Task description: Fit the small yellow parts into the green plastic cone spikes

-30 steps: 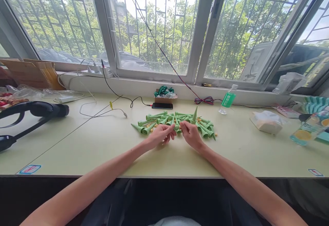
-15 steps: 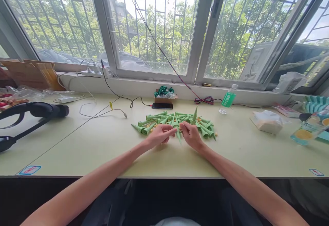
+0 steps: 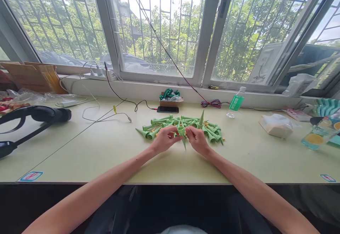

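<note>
A green paper cone [image 3: 181,131] is between my hands, its open mouth up and its narrow tip pointing down toward me. My left hand [image 3: 165,139] is closed around the cone's left side, with thumb and forefinger on it. On the other side, my right hand [image 3: 197,140] is curled with its fingertips pinched at the cone's rim. Just behind the hands lies a pile of similar green cones [image 3: 212,134], pointing various ways, with small yellowish pieces among them. One cone [image 3: 201,120] stands point up in the pile.
Behind the pile are a black phone [image 3: 168,109] and a small cardboard box [image 3: 170,104] with green wrappers. A bottle [image 3: 236,103] and a tissue pack [image 3: 276,125] stand to the right. A black headset [image 3: 34,117] and a white cable [image 3: 111,115] lie left.
The held cone's open mouth has come into view between my hands. My left fingers have lifted and spread slightly around it; my right hand has barely moved.
</note>
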The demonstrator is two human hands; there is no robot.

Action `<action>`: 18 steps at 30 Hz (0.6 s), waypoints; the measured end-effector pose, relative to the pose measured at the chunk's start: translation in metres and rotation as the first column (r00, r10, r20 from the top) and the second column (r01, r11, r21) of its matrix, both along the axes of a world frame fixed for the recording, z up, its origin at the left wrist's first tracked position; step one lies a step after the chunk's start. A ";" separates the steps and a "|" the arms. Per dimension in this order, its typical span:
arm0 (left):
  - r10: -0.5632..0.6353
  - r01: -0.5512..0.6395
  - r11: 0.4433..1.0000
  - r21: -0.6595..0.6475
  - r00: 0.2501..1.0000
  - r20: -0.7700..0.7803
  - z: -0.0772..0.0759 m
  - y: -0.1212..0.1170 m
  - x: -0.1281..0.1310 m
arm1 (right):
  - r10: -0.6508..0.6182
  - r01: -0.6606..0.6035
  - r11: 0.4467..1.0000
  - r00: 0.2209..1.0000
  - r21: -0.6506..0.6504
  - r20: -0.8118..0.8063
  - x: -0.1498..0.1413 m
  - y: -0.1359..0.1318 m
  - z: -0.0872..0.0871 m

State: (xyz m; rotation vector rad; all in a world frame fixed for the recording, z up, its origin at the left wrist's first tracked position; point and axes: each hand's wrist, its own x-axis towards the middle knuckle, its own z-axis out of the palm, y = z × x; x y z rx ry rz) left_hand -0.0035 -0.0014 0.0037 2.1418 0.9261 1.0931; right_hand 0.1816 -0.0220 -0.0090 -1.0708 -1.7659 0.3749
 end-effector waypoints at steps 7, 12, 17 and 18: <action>0.022 -0.019 0.995 0.102 0.999 -0.028 -0.001 0.001 0.000 | 0.008 -0.008 1.000 1.000 -0.004 -0.016 0.000 0.000 0.001; 0.027 -0.023 0.990 0.140 0.999 -0.024 -0.001 0.001 -0.001 | 0.018 -0.018 1.000 0.999 -0.003 -0.028 -0.001 -0.001 0.001; 0.027 -0.023 0.980 0.198 1.000 -0.016 0.000 0.001 -0.001 | 0.042 -0.042 0.999 0.998 0.010 -0.041 -0.001 0.000 0.000; 0.026 -0.022 0.977 0.213 1.000 -0.013 -0.001 0.001 -0.001 | 0.045 -0.044 0.999 0.998 0.016 -0.039 -0.001 0.000 0.000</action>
